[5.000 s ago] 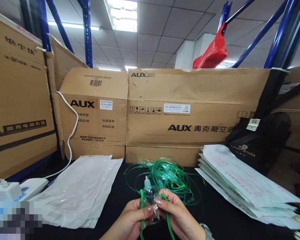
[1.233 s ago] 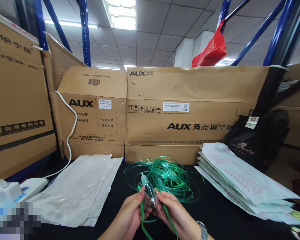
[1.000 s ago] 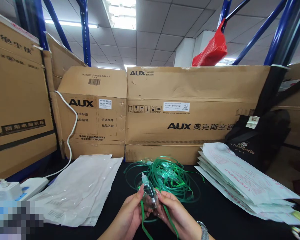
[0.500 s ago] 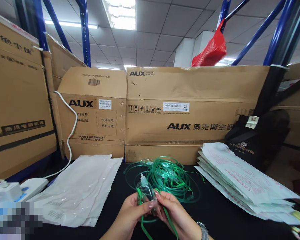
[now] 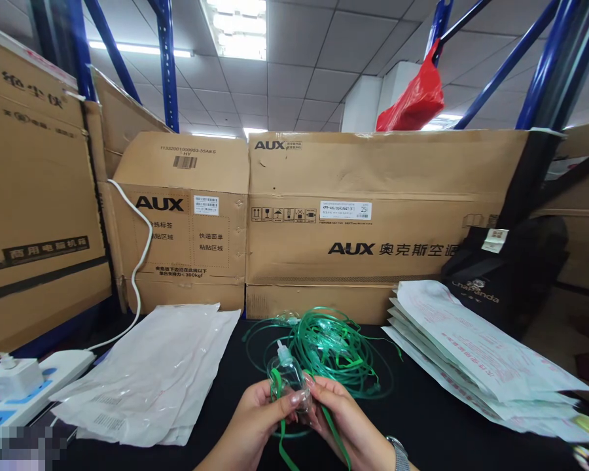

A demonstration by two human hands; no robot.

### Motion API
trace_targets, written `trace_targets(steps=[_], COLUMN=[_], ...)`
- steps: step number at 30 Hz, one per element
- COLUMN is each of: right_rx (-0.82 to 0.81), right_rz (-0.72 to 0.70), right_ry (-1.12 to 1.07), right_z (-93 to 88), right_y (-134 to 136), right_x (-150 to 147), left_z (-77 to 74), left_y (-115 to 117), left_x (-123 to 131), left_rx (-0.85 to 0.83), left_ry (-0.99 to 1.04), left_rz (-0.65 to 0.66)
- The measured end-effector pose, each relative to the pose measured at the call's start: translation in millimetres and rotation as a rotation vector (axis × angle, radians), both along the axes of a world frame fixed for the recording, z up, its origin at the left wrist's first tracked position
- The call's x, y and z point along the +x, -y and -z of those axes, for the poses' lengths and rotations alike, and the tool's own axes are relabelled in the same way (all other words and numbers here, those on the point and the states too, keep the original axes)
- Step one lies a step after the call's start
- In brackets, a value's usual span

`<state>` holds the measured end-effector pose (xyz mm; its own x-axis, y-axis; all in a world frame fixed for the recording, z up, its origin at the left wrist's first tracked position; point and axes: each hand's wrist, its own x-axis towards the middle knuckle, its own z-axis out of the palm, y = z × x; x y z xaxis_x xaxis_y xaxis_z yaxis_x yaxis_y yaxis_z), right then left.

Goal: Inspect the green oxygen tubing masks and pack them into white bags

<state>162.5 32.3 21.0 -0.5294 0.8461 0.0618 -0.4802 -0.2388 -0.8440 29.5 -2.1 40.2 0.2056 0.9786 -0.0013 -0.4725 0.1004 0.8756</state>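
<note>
Clear plastic face mask (image 5: 290, 377), fitted with a pale nozzle (image 5: 284, 353), is held between two bare hands just above the near side of a black-covered desk (image 5: 432, 412), its nozzle pointing up and away from the wearer of the camera. Green elastic strap (image 5: 334, 435) hangs from both sides of the mask, its two lengths dropping toward the desk's near edge.

The left hand (image 5: 260, 413) lays its thumb across the lower part of the mask, pressing it against fingers curled behind; the right hand (image 5: 341, 411) pinches the opposite edge between thumb and forefinger. How the remaining fingers close beneath cannot be told. The two-sided grip appears meant to steady a light, pliant shell and leave the nozzle free. Both forearms come in low from the near edge and converge at the mask, wrists nearly straight, a metal-banded watch (image 5: 399, 453) on the right one.

Just beyond the mask lies a loose coil of green tubing (image 5: 304, 343), seemingly set there for easy reach. Flat white plastic pouches (image 5: 161, 366) overlap on the left, near a power strip (image 5: 29, 399); a fanned stack of printed white packets (image 5: 495, 353) lies on the right, the two piles perhaps parted so as to leave the middle to the hands. Behind stand AUX cartons (image 5: 387, 176), walling off the far side.
</note>
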Motion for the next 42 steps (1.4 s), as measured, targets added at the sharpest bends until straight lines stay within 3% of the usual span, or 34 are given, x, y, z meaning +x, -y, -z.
trace_targets(steps=[5, 20, 28, 34, 42], right_rx=[-0.023, -0.128, -0.087, -0.124, -0.055], right_rz=[-0.002, 0.0, -0.028, 0.007, 0.047], right_ry=[-0.013, -0.019, -0.03, 0.0, 0.016], right_z=[-2.6, -3.9, 2.5, -2.5, -1.1], right_y=[-0.1, 0.8, -2.5, 0.6, 3.1], right_x=[0.3, 1.3, 0.9, 1.0, -0.3], left_z=[5.7, 5.2, 3.7, 7.1, 7.9], left_y=[-3.9, -3.3, -2.0, -4.7, -5.7], left_x=[-0.5, -3.6, -2.3, -0.8, -3.2], left_rx=[-0.028, -0.13, -0.158, -0.068, -0.066], left_ry=[0.086, 0.228, 0.224, 0.124, 0.068], left_rz=[0.097, 0.102, 0.093, 0.086, -0.025])
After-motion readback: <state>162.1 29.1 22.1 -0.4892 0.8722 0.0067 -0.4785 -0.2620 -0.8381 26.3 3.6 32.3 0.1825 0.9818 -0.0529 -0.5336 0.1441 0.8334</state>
